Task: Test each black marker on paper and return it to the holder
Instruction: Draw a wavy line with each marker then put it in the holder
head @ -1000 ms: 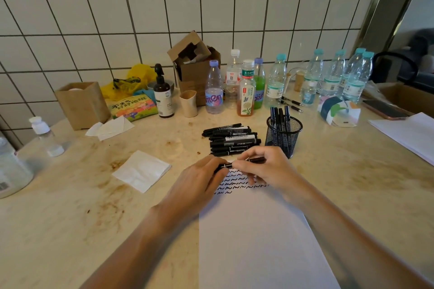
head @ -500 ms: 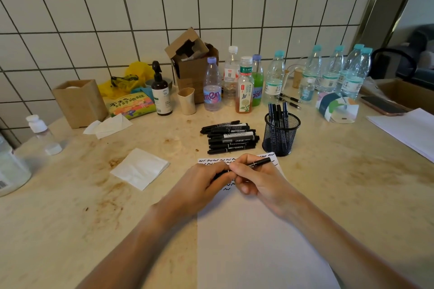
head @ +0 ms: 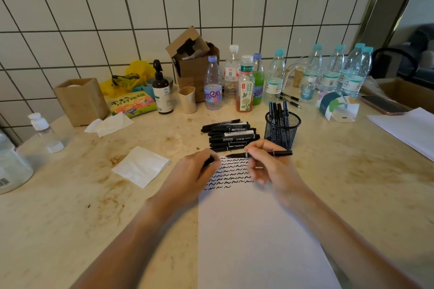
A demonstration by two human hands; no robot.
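Observation:
My right hand (head: 273, 166) pinches a thin black marker (head: 279, 153) held level above the top of the white paper (head: 258, 241), its bare tip pointing left. My left hand (head: 192, 176) is closed around the marker's black cap (head: 209, 160), a short gap left of the tip. Rows of black squiggles (head: 231, 172) cover the paper's top edge between the hands. A pile of several black markers (head: 231, 135) lies just beyond the paper. To its right stands the black mesh holder (head: 281, 132) with several markers upright in it.
A folded white napkin (head: 141, 166) lies left of the paper. Bottles (head: 245, 84), a cardboard box (head: 195, 63), a pump bottle (head: 162, 91) and a small cup (head: 187, 99) line the tiled wall. A phone (head: 385, 104) and white sheets (head: 408, 129) sit at right.
The cap has come off the marker: the hands, joined on it a second ago, have pulled apart, left with the cap, right with the marker body.

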